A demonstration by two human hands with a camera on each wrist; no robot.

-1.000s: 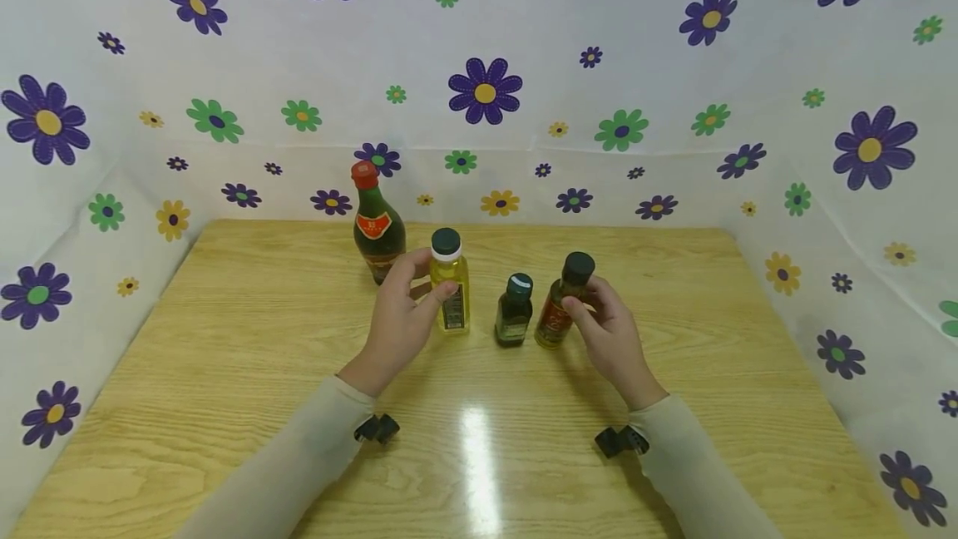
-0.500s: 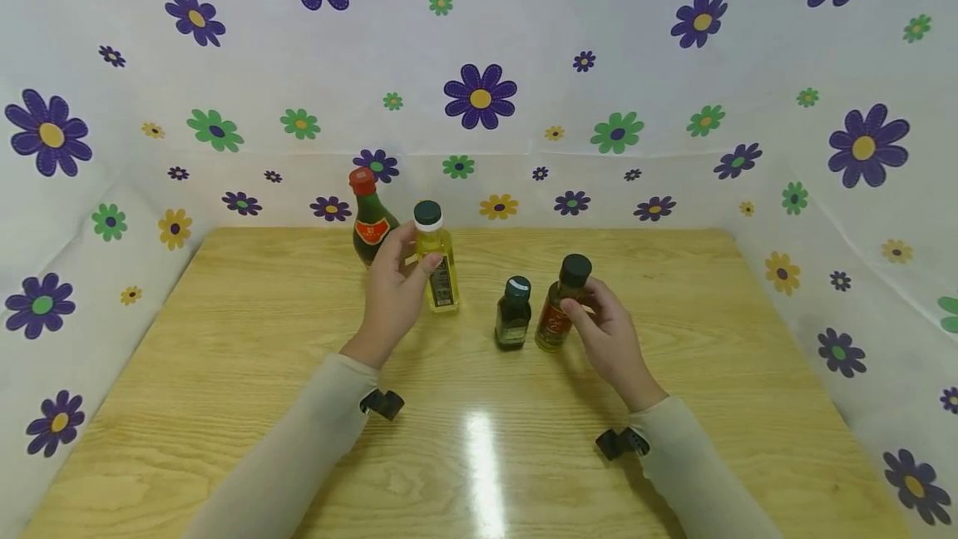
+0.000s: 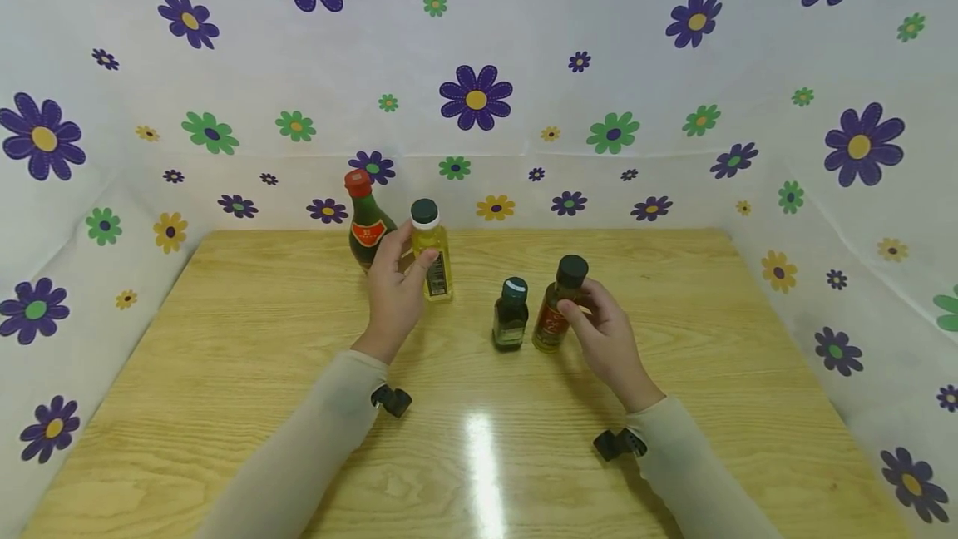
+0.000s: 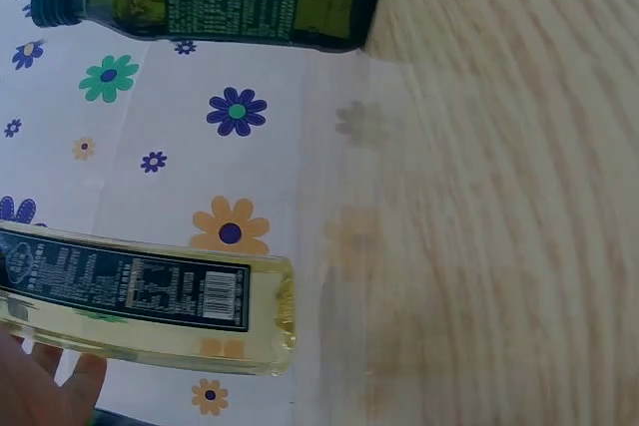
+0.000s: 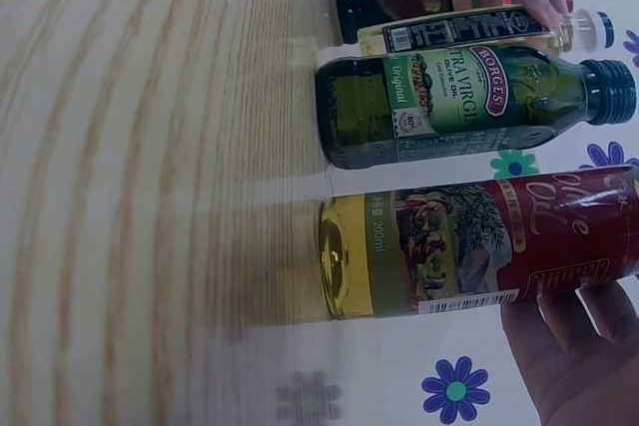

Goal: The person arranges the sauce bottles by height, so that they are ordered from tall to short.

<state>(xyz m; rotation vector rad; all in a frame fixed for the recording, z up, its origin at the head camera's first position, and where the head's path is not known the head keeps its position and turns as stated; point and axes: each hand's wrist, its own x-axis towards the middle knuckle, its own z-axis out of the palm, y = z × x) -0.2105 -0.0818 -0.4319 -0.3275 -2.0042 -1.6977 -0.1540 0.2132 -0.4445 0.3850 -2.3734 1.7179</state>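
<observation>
My left hand (image 3: 394, 299) grips a clear bottle of yellow oil (image 3: 438, 260) with a dark green cap and white collar. The bottle is upright; I cannot tell whether its base touches the table. My right hand (image 3: 608, 341) holds an olive oil bottle (image 5: 479, 241) by its upper part, fingers behind and thumb in front. It has a red label and black cap and stands on the table. Between the hands is a dark green olive oil bottle (image 3: 511, 316), untouched. A larger green bottle with a red cap (image 3: 368, 227) stands behind my left hand, partly hidden by it.
The wooden table (image 3: 247, 339) has a glossy light streak near its front. A white flowered cloth (image 3: 524, 15) encloses the back and both sides. Dark wrist cameras are strapped at both sleeves.
My left hand has carried the yellow oil bottle leftward and back, closer to the red-capped bottle. The right hand and the bottle it holds have stayed in place.
</observation>
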